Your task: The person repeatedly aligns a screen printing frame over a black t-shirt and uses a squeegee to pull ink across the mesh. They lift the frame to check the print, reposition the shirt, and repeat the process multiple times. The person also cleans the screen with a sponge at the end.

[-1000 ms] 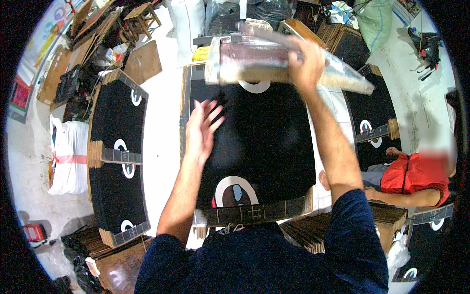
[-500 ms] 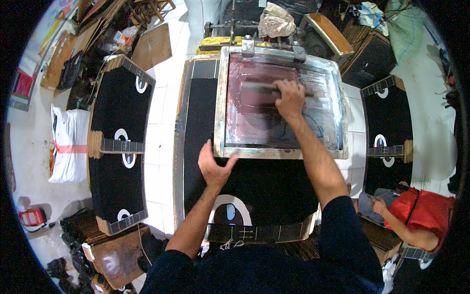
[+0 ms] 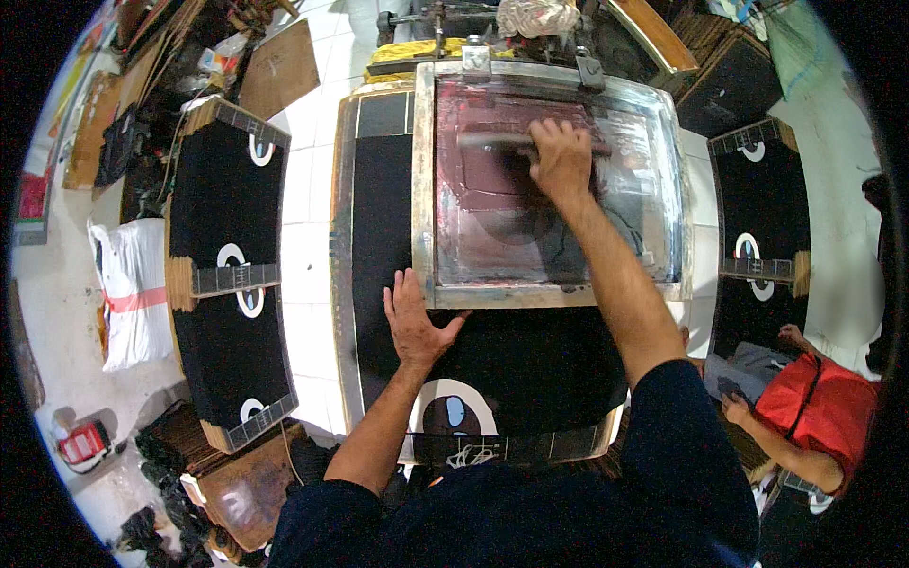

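A wooden-framed printing screen (image 3: 530, 295) lies over the black fabric (image 3: 549, 360) on the board in front of me. My right hand (image 3: 563, 163) is wrapped around a squeegee (image 3: 492, 139), held crosswise on the mesh, its edges smeared by motion. Dark reddish ink (image 3: 473, 180) covers the left part of the mesh; the right part is streaked pale. At the screen's near left corner, my left hand (image 3: 417, 322) rests with fingers stretched and thumb spread, holding nothing. A printed white-and-blue eye shape (image 3: 455, 412) shows on the fabric nearer to me.
Metal hinge clamps (image 3: 476, 62) hold the screen's far edge. Boards with black printed fabric (image 3: 227, 189) stand left, and more (image 3: 765, 199) right. A person in a red top (image 3: 819, 407) sits at the lower right. A white sack (image 3: 133, 293) lies far left.
My right hand and the squeegee sit slightly farther up the picture. The left hand's fingers have come closer together beside the frame corner. The whole view has shifted a little.
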`<action>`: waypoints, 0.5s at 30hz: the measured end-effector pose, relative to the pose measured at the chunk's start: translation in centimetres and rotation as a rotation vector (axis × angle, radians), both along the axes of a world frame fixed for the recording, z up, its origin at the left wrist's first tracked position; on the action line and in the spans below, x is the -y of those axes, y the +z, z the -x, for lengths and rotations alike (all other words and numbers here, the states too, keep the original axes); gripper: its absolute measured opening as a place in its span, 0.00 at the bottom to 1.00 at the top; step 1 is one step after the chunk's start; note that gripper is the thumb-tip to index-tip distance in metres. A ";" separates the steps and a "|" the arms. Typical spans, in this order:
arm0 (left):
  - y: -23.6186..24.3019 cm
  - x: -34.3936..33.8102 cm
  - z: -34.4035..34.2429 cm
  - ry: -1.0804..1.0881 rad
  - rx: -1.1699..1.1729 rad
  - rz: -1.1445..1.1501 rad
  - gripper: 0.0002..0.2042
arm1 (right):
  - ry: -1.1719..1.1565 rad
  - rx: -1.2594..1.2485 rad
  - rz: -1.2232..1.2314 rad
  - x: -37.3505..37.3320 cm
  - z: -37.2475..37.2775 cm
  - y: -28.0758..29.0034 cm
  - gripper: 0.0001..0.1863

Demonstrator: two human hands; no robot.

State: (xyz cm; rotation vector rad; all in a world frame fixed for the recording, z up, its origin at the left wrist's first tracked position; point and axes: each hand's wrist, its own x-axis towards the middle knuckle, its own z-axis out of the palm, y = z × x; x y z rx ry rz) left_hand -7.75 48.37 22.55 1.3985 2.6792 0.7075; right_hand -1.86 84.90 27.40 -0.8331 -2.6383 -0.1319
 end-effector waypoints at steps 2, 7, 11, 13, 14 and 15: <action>0.0 0.0 0.0 0.014 0.023 0.015 0.58 | -0.012 0.012 0.054 2.9 -2.1 0.1 0.24; -0.1 -0.1 0.0 0.005 0.007 0.000 0.58 | 0.070 0.066 0.124 -0.2 -0.9 1.5 0.21; -0.3 -0.2 0.1 0.007 0.007 0.013 0.58 | 0.004 -0.024 0.020 -5.5 4.0 1.3 0.20; -0.2 -0.1 0.1 0.000 0.023 0.013 0.58 | -0.046 -0.003 -0.015 -6.7 5.3 1.0 0.19; -0.1 -0.1 0.2 -0.001 0.012 0.030 0.58 | -0.058 -0.007 -0.020 -6.7 5.3 0.7 0.20; -0.1 -0.1 0.1 -0.001 0.009 0.028 0.58 | -0.070 -0.007 -0.027 -6.4 5.3 0.5 0.20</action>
